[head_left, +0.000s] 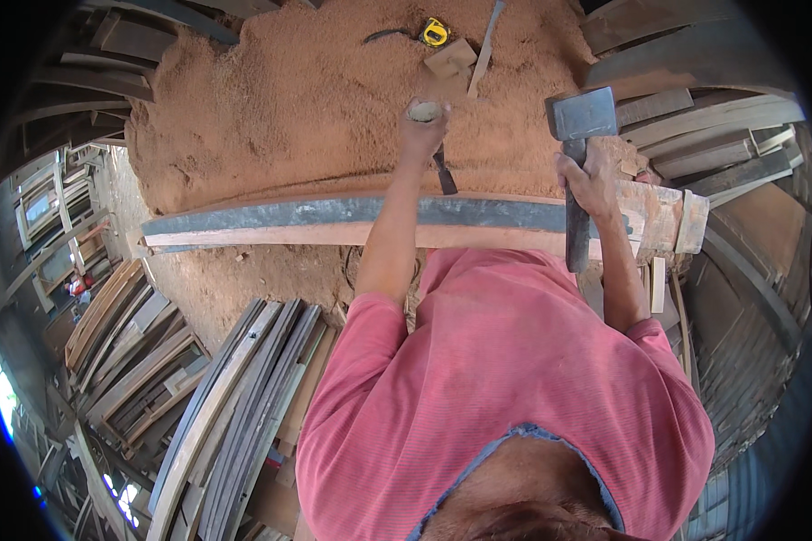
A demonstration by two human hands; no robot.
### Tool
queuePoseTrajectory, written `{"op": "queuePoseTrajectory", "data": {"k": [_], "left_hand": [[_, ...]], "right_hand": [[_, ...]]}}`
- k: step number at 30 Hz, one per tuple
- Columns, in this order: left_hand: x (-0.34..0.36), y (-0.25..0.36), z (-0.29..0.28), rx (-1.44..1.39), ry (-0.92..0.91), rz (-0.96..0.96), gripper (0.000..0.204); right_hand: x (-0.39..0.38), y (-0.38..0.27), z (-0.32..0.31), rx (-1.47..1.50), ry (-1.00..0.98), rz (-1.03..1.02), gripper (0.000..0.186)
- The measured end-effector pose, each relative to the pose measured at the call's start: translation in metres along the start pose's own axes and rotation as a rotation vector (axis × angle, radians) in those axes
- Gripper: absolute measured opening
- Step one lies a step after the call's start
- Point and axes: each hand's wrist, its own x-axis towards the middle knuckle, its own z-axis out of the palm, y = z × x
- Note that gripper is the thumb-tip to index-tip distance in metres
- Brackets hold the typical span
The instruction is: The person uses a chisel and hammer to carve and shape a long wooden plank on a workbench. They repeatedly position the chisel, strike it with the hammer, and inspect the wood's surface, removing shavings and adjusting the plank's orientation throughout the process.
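Observation:
My left hand (421, 135) grips a chisel (443, 171) by its worn handle, its dark blade pointing down at the top face of a long grey wooden plank (334, 215) that lies across the view. My right hand (588, 180) holds a heavy steel hammer (580, 117) by its handle, the square head raised above the plank's right end. The two hands are apart, the hammer head to the right of and level with the chisel's handle.
A large sawdust heap (316, 99) lies behind the plank, with a yellow tape measure (435, 32), a small wood block (451, 59) and a thin stick (485, 45) on it. Stacked planks (235, 406) lie at the lower left, more boards (722, 135) at the right.

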Motion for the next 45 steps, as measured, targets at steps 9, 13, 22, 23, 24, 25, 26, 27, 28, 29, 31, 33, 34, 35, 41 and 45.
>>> {"op": "queuePoseTrajectory", "data": {"k": [9, 13, 22, 23, 24, 25, 26, 27, 28, 29, 31, 33, 34, 35, 41, 45], "left_hand": [[0.013, -0.002, 0.014, 0.221, -0.107, 0.051, 0.025], [0.023, 0.001, 0.018, 0.237, -0.146, -0.003, 0.024], [0.064, -0.019, 0.033, 0.211, -0.211, -0.318, 0.021], [0.068, -0.025, 0.036, 0.240, -0.230, -0.315, 0.018], [0.070, -0.029, 0.039, 0.271, -0.250, -0.315, 0.016], [0.066, -0.027, 0.043, 0.278, -0.248, -0.295, 0.016], [0.063, -0.022, 0.043, 0.278, -0.227, -0.272, 0.016], [0.065, -0.017, 0.045, 0.277, -0.207, -0.243, 0.017], [0.065, -0.023, 0.042, 0.240, -0.191, -0.262, 0.017], [0.066, -0.030, 0.038, 0.204, -0.177, -0.281, 0.017], [0.058, -0.043, 0.035, 0.158, -0.200, -0.323, 0.018], [0.066, -0.037, 0.034, 0.137, -0.235, -0.304, 0.018], [0.075, -0.032, 0.036, 0.161, -0.252, -0.287, 0.017], [0.072, -0.033, 0.035, 0.186, -0.268, -0.297, 0.017], [0.066, -0.043, 0.035, 0.185, -0.196, -0.300, 0.017], [0.071, -0.044, 0.035, 0.233, -0.234, -0.339, 0.019]], "right_hand": [[0.052, -0.012, -0.013, 0.108, -0.060, -0.049, 0.021], [0.081, -0.034, -0.023, 0.065, -0.037, -0.095, 0.022], [0.192, -0.054, 0.013, -0.182, -0.029, -0.056, 0.022], [0.204, -0.043, 0.030, -0.270, -0.073, -0.008, 0.023], [0.212, -0.024, 0.049, -0.357, -0.120, 0.045, 0.024], [0.208, 0.021, 0.068, -0.535, -0.169, -0.193, 0.024], [0.208, 0.032, 0.074, -0.579, -0.252, -0.232, 0.025], [0.208, 0.042, 0.079, -0.618, -0.332, -0.277, 0.025], [0.195, 0.020, 0.075, -0.520, -0.455, -0.103, 0.026], [0.192, 0.000, 0.072, -0.421, -0.572, 0.074, 0.027], [0.201, -0.026, 0.060, -0.334, -0.487, 0.135, 0.030], [0.221, -0.025, 0.059, -0.261, -0.357, 0.139, 0.032], [0.235, -0.011, 0.063, -0.228, -0.271, 0.123, 0.030], [0.232, 0.008, 0.072, -0.192, -0.201, 0.128, 0.029], [0.202, 0.010, 0.071, -0.332, -0.608, 0.134, 0.022], [0.203, 0.040, 0.087, -0.248, -0.456, 0.204, 0.026]]}}
